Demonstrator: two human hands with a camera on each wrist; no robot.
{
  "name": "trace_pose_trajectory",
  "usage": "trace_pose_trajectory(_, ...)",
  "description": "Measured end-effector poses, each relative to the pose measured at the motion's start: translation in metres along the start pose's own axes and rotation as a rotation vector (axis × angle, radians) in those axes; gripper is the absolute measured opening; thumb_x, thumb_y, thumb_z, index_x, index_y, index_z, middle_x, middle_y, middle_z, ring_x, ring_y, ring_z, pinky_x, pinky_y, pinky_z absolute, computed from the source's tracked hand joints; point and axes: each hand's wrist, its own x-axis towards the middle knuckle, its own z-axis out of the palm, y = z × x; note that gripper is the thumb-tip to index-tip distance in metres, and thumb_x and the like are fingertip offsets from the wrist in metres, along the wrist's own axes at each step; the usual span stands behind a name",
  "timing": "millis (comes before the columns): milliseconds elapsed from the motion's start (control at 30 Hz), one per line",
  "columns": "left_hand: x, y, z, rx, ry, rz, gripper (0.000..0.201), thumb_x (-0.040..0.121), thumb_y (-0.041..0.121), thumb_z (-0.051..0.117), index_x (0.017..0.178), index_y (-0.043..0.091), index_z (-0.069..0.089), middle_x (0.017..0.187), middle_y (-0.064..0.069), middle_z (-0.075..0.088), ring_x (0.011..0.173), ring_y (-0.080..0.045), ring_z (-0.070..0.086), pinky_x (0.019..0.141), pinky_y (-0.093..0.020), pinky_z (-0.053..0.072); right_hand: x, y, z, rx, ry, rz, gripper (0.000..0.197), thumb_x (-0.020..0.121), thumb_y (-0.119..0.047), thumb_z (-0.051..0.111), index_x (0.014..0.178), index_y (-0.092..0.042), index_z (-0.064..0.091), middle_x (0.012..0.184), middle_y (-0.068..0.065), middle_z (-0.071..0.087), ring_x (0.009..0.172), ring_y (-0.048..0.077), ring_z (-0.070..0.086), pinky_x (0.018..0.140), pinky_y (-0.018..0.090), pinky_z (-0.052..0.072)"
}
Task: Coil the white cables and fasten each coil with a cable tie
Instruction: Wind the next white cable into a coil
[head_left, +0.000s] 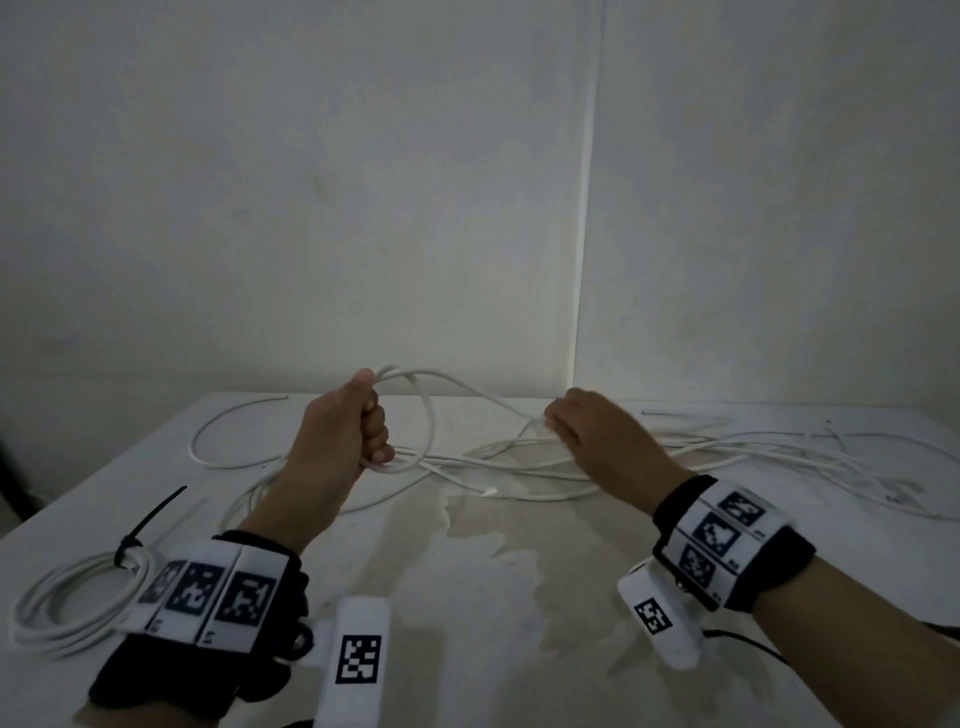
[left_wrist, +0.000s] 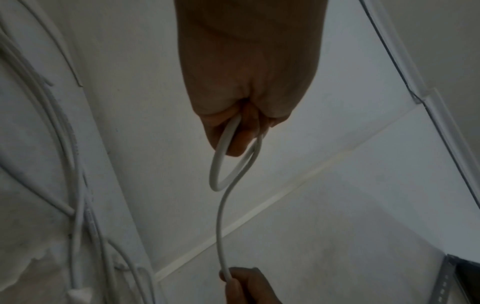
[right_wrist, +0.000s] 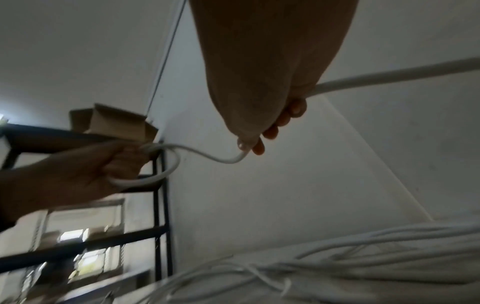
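Note:
My left hand (head_left: 363, 421) is a fist above the white table (head_left: 519, 597) and grips a small loop of white cable (head_left: 428, 415). The same loop (left_wrist: 221, 164) hangs below the fist in the left wrist view. From the loop the cable arcs right to my right hand (head_left: 571, 426), whose fingers curl round it. In the right wrist view the cable (right_wrist: 207, 154) runs from my right fingers (right_wrist: 270, 131) across to the left hand (right_wrist: 98, 166). Loose white cables (head_left: 701, 457) lie tangled on the table behind both hands.
A finished white coil (head_left: 67, 603) bound with a black cable tie (head_left: 150, 519) lies at the near left. A white wall (head_left: 467, 182) rises just behind the table. A black shelf frame (right_wrist: 161, 205) holding a cardboard box (right_wrist: 116, 121) stands off to the left.

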Motion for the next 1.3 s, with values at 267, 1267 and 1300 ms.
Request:
trace_pose_trajectory(267, 0.002, -0.008, 0.005, 0.118, 0.01, 0.045, 0.042, 0.099, 0.021, 0.037, 0.059, 0.019, 0.026, 0.039, 0.012, 0.026, 0.036, -0.006, 0.023, 0.039, -0.018, 0.029, -0.006, -0.04, 0.029, -0.167, 0.07, -0.518, 0.027, 0.062, 0.007, 0.064, 0.077, -0.01, 0.05, 0.069, 0.007, 0.053, 0.062, 0.018, 0.041, 0.055, 0.025, 0.029)
trace_pose_trajectory(1267, -0.025, -0.018, 0.048, 0.159, -0.384, -0.228, 0.041, 0.099, 0.027, 0.03, 0.06, 0.013, 0.037, 0.043, 0.004, 0.031, 0.032, -0.006, 0.021, 0.037, -0.018, 0.019, 0.017, -0.045, -0.035, 0.369, 0.173, -0.203, 0.029, 0.084, -0.03, 0.059, 0.085, -0.002, 0.066, 0.081, 0.006, 0.058, 0.068, 0.004, 0.045, 0.063, 0.005, 0.037)
trace_pose_trajectory(1300, -0.025, -0.017, 0.047, 0.135, -0.393, -0.24, 0.042, 0.099, 0.028, 0.029, 0.061, 0.013, 0.038, 0.043, 0.004, 0.031, 0.031, -0.005, 0.02, 0.037, -0.018, 0.019, 0.016, -0.043, -0.037, 0.405, 0.128, -0.157, 0.027, 0.084, -0.029, 0.06, 0.087, -0.003, 0.068, 0.082, 0.005, 0.061, 0.071, 0.003, 0.048, 0.065, 0.005, 0.037)
